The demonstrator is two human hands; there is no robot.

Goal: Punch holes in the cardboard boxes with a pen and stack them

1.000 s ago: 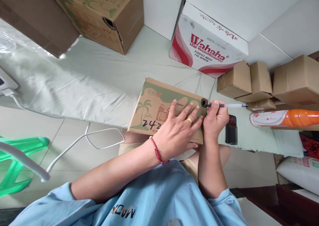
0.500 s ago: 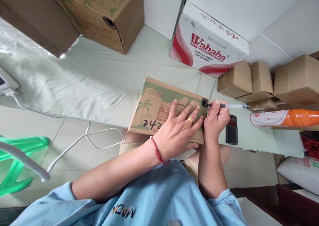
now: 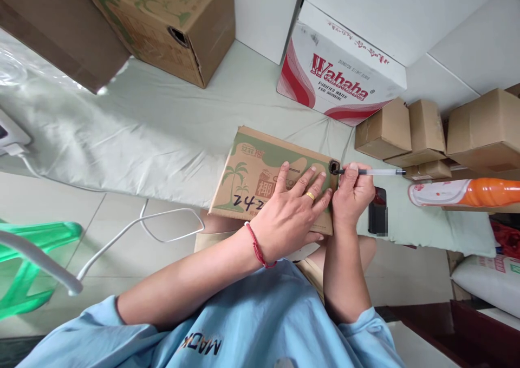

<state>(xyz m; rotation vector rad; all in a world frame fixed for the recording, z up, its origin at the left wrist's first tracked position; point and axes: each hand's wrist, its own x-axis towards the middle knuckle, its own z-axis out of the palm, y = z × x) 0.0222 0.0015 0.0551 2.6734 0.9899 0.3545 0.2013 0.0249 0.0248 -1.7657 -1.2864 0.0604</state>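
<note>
A brown and green cardboard box [image 3: 231,192] with a palm tree print and handwritten black digits rests partly on my lap, against the cloth-covered surface. My left hand [image 3: 290,211] lies flat across its face with the fingers spread, wearing a gold ring and a red bracelet; it covers part of the print and writing. My right hand [image 3: 352,195] pinches a pen [image 3: 379,172] with a clear barrel, held level. The pen's dark tip is at the black-edged hole [image 3: 333,167] near the box's right corner; whether it touches the rim I cannot tell.
A black phone [image 3: 377,208] and an orange-and-white bottle [image 3: 467,192] lie to the right. Behind stand a Wahaha carton [image 3: 337,76], several small brown boxes [image 3: 384,132] and a larger palm-print box [image 3: 211,38]. At left are a green stool [image 3: 40,235] and a white cable [image 3: 122,227].
</note>
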